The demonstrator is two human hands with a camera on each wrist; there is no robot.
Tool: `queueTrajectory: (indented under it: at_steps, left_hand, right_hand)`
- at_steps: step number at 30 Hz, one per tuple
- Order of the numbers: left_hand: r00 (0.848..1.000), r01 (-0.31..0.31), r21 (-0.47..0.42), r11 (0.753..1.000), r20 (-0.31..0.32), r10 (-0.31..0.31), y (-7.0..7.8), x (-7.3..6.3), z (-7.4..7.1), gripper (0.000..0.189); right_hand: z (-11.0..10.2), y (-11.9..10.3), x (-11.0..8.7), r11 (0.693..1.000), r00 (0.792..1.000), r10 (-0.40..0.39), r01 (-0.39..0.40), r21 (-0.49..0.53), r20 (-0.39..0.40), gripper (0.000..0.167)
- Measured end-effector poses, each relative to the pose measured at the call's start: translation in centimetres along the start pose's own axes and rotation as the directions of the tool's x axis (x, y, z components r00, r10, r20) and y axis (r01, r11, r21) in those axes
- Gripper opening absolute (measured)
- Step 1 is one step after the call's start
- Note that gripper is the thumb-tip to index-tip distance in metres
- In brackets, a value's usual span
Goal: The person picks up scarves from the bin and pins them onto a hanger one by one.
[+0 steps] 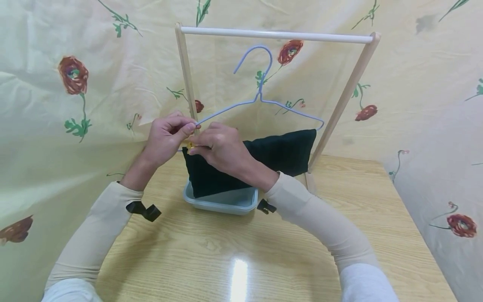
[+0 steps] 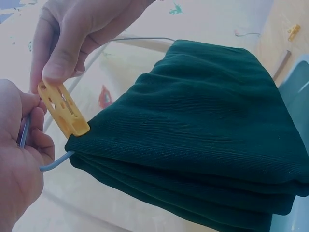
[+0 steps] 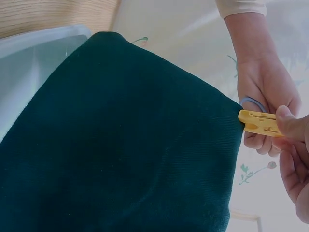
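Observation:
A light blue wire hanger (image 1: 260, 97) is held up in front of the rack, its hook free in the air. My left hand (image 1: 166, 136) pinches the hanger near its left end. Folded dark green cloth (image 1: 281, 153) hangs over the hanger's lower bar in several layers. With thumb and fingers my right hand (image 1: 222, 147) pinches a yellow clothespin (image 2: 65, 110). The clothespin's tip sits on the cloth's upper left corner, where the hanger's bent end (image 2: 57, 162) comes out. In the right wrist view the clothespin (image 3: 260, 123) meets that same corner.
Behind the hanger stands a rack with a white top rail (image 1: 275, 34) and wooden legs (image 1: 345, 100). Below the cloth, a pale blue plastic tub (image 1: 226, 206) rests on the wooden table (image 1: 203, 251). Another yellow clothespin (image 2: 293, 32) lies on the table.

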State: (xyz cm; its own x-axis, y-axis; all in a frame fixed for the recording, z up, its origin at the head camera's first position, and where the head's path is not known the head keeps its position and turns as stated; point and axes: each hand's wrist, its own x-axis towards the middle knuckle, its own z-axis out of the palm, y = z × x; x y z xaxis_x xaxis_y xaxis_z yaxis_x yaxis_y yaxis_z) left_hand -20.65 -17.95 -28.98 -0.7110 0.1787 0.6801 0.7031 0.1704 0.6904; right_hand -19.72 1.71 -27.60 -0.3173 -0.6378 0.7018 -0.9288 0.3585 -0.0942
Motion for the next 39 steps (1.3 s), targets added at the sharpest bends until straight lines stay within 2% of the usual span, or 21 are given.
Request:
queueTrajectory:
  at_steps: [8, 14, 19, 22, 25, 31, 39]
  left_hand:
    - [1.000, 0.002, -0.001, 1.000, 0.001, -0.002, -0.2, 0.0, -0.1, 0.011]
    - [1.000, 0.005, -0.018, 1.000, 0.015, -0.004, -0.2, 0.0, 0.0, 0.011]
    - [1.000, 0.002, -0.022, 1.000, 0.016, -0.002, -0.2, 0.0, 0.0, 0.012]
    - [1.000, -0.002, -0.015, 1.000, 0.013, 0.003, 0.0, 0.0, -0.1, 0.012]
    - [1.000, -0.006, -0.007, 1.000, 0.010, 0.006, 0.0, 0.0, -0.2, 0.013]
    - [1.000, 0.020, 0.002, 1.000, -0.003, -0.020, 0.1, -0.1, -0.5, 0.012]
    - [0.999, 0.031, 0.022, 0.999, -0.012, -0.031, -0.1, -0.4, -1.2, 0.011]
  right_hand:
    - [0.1, -0.1, -0.3, 1.000, 1.000, 0.006, -0.006, 0.000, 0.006, 0.039]
    - [0.2, 0.0, -0.5, 0.999, 0.999, 0.031, -0.030, 0.039, -0.034, 0.044]
    - [-0.1, 0.1, -0.6, 0.998, 0.996, -0.002, 0.008, 0.068, -0.084, 0.046]
    - [-0.6, 0.2, -0.7, 0.992, 0.993, -0.006, 0.021, 0.126, -0.118, 0.045]
    - [-1.5, 0.3, -1.1, 0.977, 0.991, 0.035, -0.006, 0.215, -0.128, 0.043]
    - [-4.1, 0.5, -2.4, 0.926, 0.981, 0.158, -0.109, 0.362, -0.109, 0.041]
    - [-7.2, 1.8, -5.7, 0.885, 0.961, 0.239, -0.158, 0.438, -0.136, 0.040]
